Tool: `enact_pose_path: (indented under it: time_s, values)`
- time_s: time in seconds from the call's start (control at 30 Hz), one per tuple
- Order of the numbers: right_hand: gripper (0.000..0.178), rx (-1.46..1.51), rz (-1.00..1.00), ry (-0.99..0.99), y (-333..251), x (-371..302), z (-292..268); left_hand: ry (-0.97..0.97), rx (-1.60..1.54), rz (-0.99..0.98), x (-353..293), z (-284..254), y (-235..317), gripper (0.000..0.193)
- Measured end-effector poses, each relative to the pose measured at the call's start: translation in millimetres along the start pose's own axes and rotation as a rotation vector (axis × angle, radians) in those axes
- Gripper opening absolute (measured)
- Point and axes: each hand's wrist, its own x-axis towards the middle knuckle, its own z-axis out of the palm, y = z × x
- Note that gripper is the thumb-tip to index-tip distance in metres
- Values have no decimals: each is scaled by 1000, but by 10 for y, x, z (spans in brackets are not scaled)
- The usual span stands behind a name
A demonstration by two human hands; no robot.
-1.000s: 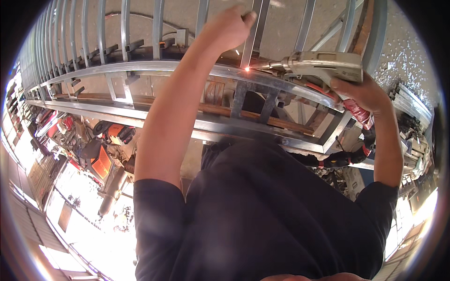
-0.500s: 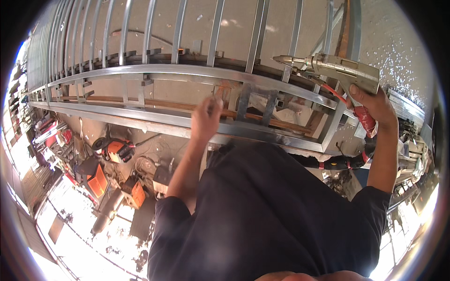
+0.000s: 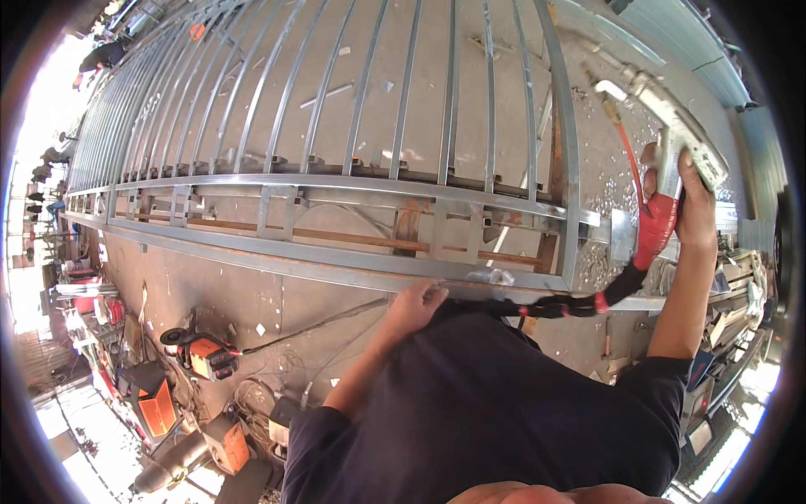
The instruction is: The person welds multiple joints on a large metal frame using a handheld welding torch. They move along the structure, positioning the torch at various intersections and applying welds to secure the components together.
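Gripping a welding gun [image 3: 672, 126], right hand [image 3: 693, 202] hides its handle.

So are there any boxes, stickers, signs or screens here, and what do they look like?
No signs, screens or readable stickers show.
Orange box-shaped machine: lower left on the floor, orange front, dark frame.
Orange and black power tool: on the floor beside it, with a round dark disc.

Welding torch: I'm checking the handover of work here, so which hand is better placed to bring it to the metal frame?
Right. The right hand grips the welding torch above the metal frame; the left hand is empty near the torso.
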Motion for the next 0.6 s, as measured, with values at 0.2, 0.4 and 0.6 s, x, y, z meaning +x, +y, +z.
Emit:
enact_pose_path:
  time_s: [0.2, 0.4, 0.6]
  values:
    - [60, 134, 18, 307, -212, -965, 234, -187, 229, 324, -324, 290, 74, 77]
    - [53, 153, -196, 394, -691, -1853, -158, -550, 18, 286, -631, 846, -136, 91]
    - [54, 142, -302, 533, -914, -2066, -774, -435, 224, 284, -1060, 1102, -420, 55]
